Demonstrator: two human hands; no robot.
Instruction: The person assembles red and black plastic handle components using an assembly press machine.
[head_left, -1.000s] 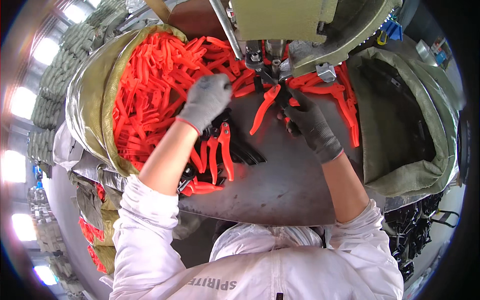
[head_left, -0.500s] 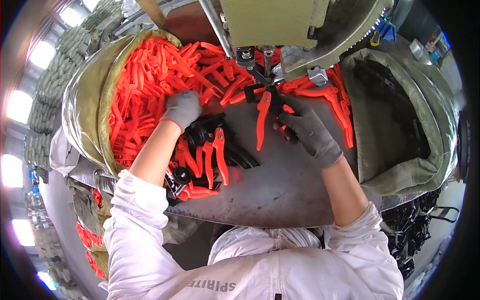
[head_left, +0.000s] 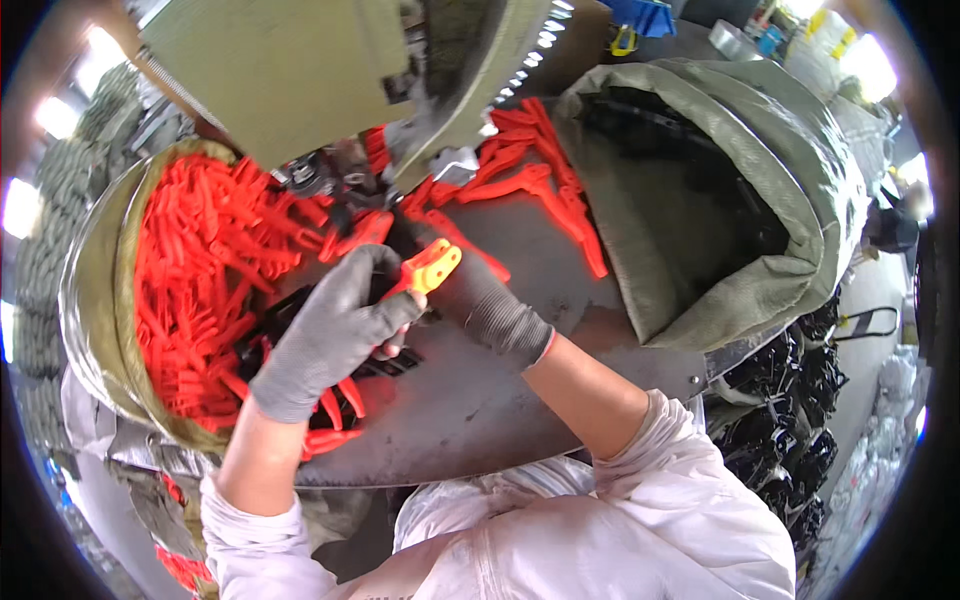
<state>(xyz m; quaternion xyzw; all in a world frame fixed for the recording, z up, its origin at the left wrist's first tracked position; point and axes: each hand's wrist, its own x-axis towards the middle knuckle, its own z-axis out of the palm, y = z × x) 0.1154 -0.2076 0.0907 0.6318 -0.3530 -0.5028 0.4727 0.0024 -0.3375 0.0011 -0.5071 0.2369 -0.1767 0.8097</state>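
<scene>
My left hand (head_left: pixel 325 325), in a grey glove, is pinched on a bright red-orange lever handle (head_left: pixel 436 266) with two small holes at its forked end. My right hand (head_left: pixel 492 305), gloved too, reaches forward just behind that handle, and its fingers are hidden by the handle and the shadow under the press. Near those fingers stands the machine's black tooling (head_left: pixel 345 180), with another red handle (head_left: pixel 368 228) in front of it. Below my left wrist lie red-handled, black-bodied assemblies (head_left: pixel 345 400), partly covered by my forearm.
Red handles fill a big open sack (head_left: pixel 190 290) at left. The press head (head_left: pixel 280 75) with a toothed wheel (head_left: pixel 515 70) overhangs the work. More red handles (head_left: pixel 530 185) lie on the metal table (head_left: pixel 480 400). A green-grey sack (head_left: pixel 690 310) with dark contents stands at right.
My left hand has left the pile at the sack, moved right and now holds a red handle. My right hand now sits beside it. The whole view has swung, shifting the scene left.
</scene>
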